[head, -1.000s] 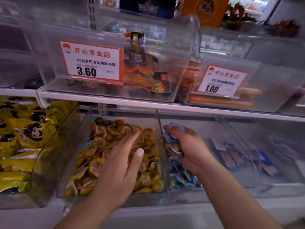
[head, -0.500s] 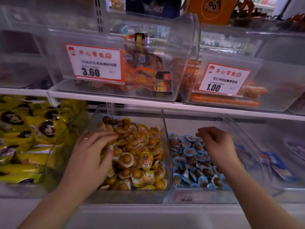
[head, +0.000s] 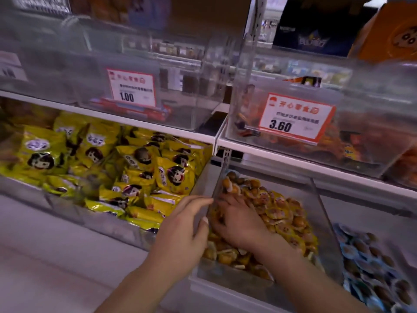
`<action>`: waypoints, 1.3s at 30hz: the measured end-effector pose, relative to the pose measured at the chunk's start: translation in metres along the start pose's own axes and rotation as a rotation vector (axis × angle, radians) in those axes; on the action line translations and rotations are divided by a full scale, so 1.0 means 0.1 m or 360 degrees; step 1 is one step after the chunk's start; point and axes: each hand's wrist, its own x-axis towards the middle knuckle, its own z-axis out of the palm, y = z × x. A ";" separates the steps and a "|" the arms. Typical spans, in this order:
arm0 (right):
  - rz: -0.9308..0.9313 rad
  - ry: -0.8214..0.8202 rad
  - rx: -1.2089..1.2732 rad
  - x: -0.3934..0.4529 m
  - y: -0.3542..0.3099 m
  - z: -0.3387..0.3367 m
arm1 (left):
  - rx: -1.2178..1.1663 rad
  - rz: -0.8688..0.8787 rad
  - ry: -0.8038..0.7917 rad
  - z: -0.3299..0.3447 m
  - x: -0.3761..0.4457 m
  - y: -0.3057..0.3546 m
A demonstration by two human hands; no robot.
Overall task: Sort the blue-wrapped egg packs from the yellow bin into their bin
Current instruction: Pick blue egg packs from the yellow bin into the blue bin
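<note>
A clear bin on the lower shelf holds a heap of yellow-wrapped egg packs. My right hand lies palm down inside it, fingers spread and pushed into the packs by the bin's left wall. No blue pack shows in this hand or among the yellow ones. My left hand rests against the outside of that left wall, fingers apart, holding nothing. The blue-wrapped egg packs fill the neighbouring bin at the lower right, partly cut off by the frame edge.
Left of the yellow bin lies a pile of yellow snack bags. The white shelf above carries clear bins with price tags 1.00 and 3.60. A pale ledge runs along the front.
My view has swung left. My right hand left the blue bin and went into the yellow bin. My left hand came out of the yellow bin to its left wall.
</note>
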 end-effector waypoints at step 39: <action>-0.0117 -0.0068 0.0050 0.13 0.28 -0.19 | -0.0048 0.0002 -0.0060 -0.08 0.06 -0.10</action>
